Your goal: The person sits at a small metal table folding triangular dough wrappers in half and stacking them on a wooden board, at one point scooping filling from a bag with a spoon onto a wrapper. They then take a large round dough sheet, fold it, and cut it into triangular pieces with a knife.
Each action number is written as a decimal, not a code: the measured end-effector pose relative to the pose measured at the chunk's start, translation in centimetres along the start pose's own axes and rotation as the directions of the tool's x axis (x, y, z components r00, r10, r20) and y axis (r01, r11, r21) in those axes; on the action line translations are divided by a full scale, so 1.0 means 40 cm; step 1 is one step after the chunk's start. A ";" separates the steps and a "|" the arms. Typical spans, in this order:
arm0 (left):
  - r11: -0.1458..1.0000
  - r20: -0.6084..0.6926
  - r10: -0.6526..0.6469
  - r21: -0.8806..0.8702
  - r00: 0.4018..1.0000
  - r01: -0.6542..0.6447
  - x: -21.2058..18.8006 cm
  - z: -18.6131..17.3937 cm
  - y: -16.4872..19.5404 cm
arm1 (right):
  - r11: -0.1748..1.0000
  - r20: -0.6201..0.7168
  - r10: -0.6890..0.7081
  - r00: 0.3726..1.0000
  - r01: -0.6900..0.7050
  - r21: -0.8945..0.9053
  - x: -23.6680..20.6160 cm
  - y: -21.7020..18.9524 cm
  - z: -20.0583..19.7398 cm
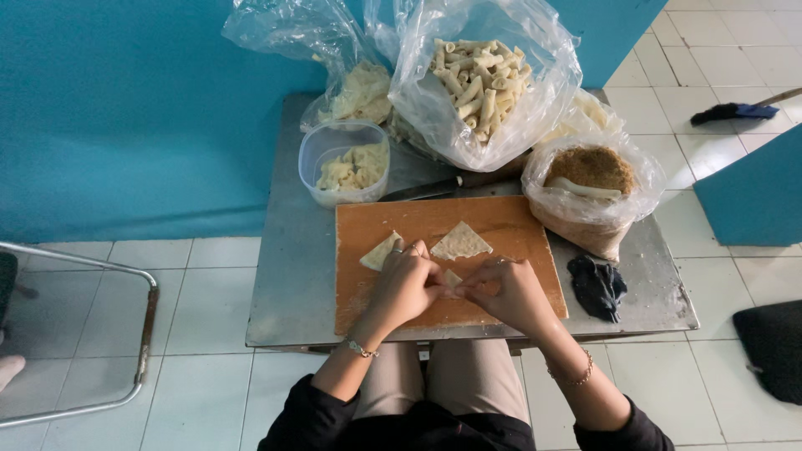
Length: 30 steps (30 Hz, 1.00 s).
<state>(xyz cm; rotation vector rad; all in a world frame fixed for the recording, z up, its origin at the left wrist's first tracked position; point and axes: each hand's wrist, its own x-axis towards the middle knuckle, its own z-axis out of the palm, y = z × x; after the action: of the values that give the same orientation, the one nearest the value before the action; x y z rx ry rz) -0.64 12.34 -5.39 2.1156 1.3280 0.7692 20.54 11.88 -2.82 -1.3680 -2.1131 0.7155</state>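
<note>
Nearest the camera: person's lap, beige trousers, black sleeves, a thin bracelet on each wrist. Left hand [403, 284] & right hand [507, 292] meet over the near half of the wooden board [518, 219], fingertips of both pressed together on one small pale dough piece [452, 278], pinching it between them. Piece mostly hidden by fingers; only a cream corner shows, so exact shape can't be told.

Board is flat, orange-brown, rectangular, smooth w/ a light floury dusting, sitting center-front on the metal table [288, 284], a dull grey steel top, square-ish, scuffed. Just beyond the hands, 2 more flat triangular wrappers on the board: one [379, 251] near the board's left edge, partly under the left hand, one [460, 241] at board center, rough-edged, pale cream.

Right of the board, near the table's right edge: 1 crumpled dark cloth [596, 286], soft, black-blue.

Past the board's far edge: 1 knife [434, 189], dark blade lying along it. Far-left of the board: 1 round clear plastic tub [343, 161], holding pale stacked wrapper sheets. Far-right corner: 1 clear plastic bag [591, 194] of brown crumbly filling w/ a white utensil in it.

Table's far edge: 1 big crinkled clear bag [484, 83] of rolled tan pastry sticks, many, tube-shaped; left of it, 1 more clear bag [355, 83] w/ pale sheets.
</note>
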 end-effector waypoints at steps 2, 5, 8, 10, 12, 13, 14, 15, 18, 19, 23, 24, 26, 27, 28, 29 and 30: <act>0.997 -0.013 0.070 0.037 0.997 -0.069 0.018 -0.002 -0.008 | 0.999 0.022 0.043 0.999 -0.043 0.018 0.011 0.002 -0.006; 0.990 -0.072 0.113 0.087 0.991 -0.107 0.018 -0.003 -0.008 | 0.999 0.010 -0.047 0.999 0.048 -0.009 0.011 -0.002 -0.007; 0.997 -0.067 0.076 0.029 0.995 -0.074 0.002 -0.004 0.010 | 0.975 -0.019 -0.167 0.986 0.162 -0.151 -0.007 -0.012 -0.001; 0.998 -0.080 0.061 0.022 0.995 -0.060 -0.018 -0.006 0.029 | 0.925 -0.079 -0.263 0.962 0.228 -0.302 -0.034 -0.023 0.009; 0.994 -0.130 0.079 0.080 0.988 -0.069 -0.051 -0.004 0.050 | 0.864 -0.108 -0.355 0.929 0.281 -0.418 -0.062 -0.032 0.019; 0.988 -0.134 0.095 0.135 0.986 -0.077 -0.065 0.000 0.060 | 0.828 -0.119 -0.398 0.910 0.300 -0.474 -0.071 -0.033 0.021; 0.979 -0.137 0.111 0.188 0.984 -0.084 -0.081 0.006 0.068 | 0.827 -0.126 -0.408 0.904 0.307 -0.472 -0.075 -0.034 0.022; 0.966 -0.138 0.128 0.241 0.982 -0.092 -0.094 0.012 0.073 | 0.826 -0.134 -0.417 0.899 0.313 -0.469 -0.078 -0.036 0.024; 0.923 -0.241 0.278 0.334 0.930 -0.189 -0.109 0.035 0.067 | 0.822 -0.146 -0.439 0.886 0.331 -0.463 -0.074 -0.035 0.024; 0.897 -0.206 0.301 0.394 0.931 -0.203 -0.110 0.041 0.059 | 0.820 -0.149 -0.448 0.882 0.339 -0.461 -0.072 -0.035 0.024; 0.807 -0.123 0.387 0.524 0.914 -0.271 -0.102 0.062 0.031 | 0.762 -0.158 -0.521 0.839 0.374 -0.528 -0.072 -0.029 0.026; 0.796 -0.118 0.407 0.533 0.906 -0.288 -0.101 0.066 0.028 | 0.760 -0.156 -0.527 0.836 0.380 -0.528 -0.075 -0.026 0.026; 0.819 -0.130 0.375 0.510 0.918 -0.263 -0.102 0.073 0.030 | 0.759 -0.138 -0.527 0.838 0.392 -0.520 -0.078 -0.018 0.028; 0.829 -0.132 0.361 0.498 0.923 -0.253 -0.104 0.073 0.032 | 0.761 -0.128 -0.522 0.844 0.393 -0.516 -0.076 -0.014 0.032; 0.856 -0.186 0.342 0.467 0.921 -0.223 -0.107 0.074 0.036 | 0.763 -0.120 -0.515 0.849 0.391 -0.514 -0.073 -0.009 0.035; 0.879 -0.243 0.322 0.436 0.915 -0.193 -0.110 0.074 0.040 | 0.743 -0.096 -0.516 0.851 0.389 -0.544 -0.070 -0.004 0.037; 0.901 -0.300 0.299 0.402 0.906 -0.164 -0.111 0.071 0.044 | 0.721 -0.072 -0.518 0.853 0.389 -0.573 -0.064 -0.001 0.039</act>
<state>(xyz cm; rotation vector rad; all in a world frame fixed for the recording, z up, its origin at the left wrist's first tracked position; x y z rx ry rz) 0.87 7.25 -7.01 2.5616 1.5133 1.1209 20.39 9.27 -4.29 -1.0222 -2.4127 -0.2646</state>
